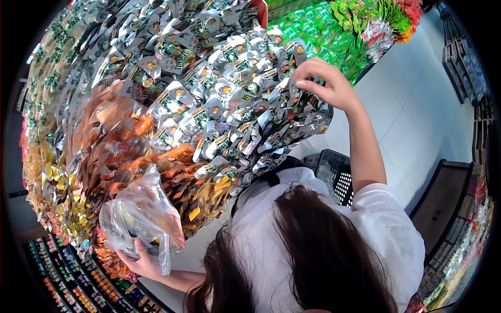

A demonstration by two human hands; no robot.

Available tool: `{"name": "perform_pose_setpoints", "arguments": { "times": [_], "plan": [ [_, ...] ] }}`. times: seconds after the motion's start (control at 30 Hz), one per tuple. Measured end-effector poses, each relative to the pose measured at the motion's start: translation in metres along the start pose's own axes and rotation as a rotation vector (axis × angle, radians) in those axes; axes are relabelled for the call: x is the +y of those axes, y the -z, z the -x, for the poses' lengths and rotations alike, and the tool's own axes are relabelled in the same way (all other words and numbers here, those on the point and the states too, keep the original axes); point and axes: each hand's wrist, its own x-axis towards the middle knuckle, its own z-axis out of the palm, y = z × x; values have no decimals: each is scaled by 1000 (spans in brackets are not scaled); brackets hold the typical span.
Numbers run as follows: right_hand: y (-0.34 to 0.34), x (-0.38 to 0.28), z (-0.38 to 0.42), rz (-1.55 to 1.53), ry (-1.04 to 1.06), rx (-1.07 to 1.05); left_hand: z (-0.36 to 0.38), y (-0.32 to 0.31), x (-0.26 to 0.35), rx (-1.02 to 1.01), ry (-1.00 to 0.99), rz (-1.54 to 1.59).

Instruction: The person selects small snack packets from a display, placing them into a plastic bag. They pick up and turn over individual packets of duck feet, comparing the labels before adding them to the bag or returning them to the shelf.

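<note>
Many small silver and dark green packets (224,94) lie in a large heap in front of me. At the heap's right edge is my right hand (318,81), its thumb and fingers pinched together over the packets; what lies between them is too small to name. Low on the left, my left hand (141,261) holds a clear plastic bag (141,208) from below. Some contents show dimly through the bag. Orange and brown packets (125,130) lie behind the bag, with yellow ones (209,203) to its right.
Bright green packets (318,34) are piled beyond the silver ones. A black perforated basket (342,180) stands below my right forearm. Shelves with goods line the right side (462,68) and the lower left (68,271). Pale floor tiles (407,109) show at right.
</note>
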Motion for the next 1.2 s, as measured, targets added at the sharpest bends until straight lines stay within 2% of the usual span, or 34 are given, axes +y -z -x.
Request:
{"name": "perform_pose_setpoints", "arguments": {
  "times": [0.07, 0.13, 0.17, 0.3, 0.4, 0.47, 0.57, 1.1, 1.2],
  "plan": [
    [-2, 3, 0, 44, -32, 33, 0, -2, 5, -8, -5, -7],
    [-6, 2, -6, -91, -121, 109, 0, -3, 9, -15, -15, -11],
    [-7, 7, -10, -102, -62, 181, 0, -3, 8, -12, -6, -21],
    [-2, 7, -33, -198, -148, 240, 1, -2, 13, -21, 29, -48],
    [-5, 9, -44, -139, -143, 234, 2, -3, 15, -31, 56, -34],
    [-9, 15, -49, -78, -1, 272, 2, -3, 11, -28, 55, -17],
    [-8, 13, -48, -148, -84, 239, 1, -1, 7, -33, 35, -1],
    [-6, 12, -43, -156, -95, 256, -2, -1, 1, -41, 30, 31],
    [-5, 8, -42, -209, -167, 228, -2, 2, -4, -54, 17, 4]
  ]
}}
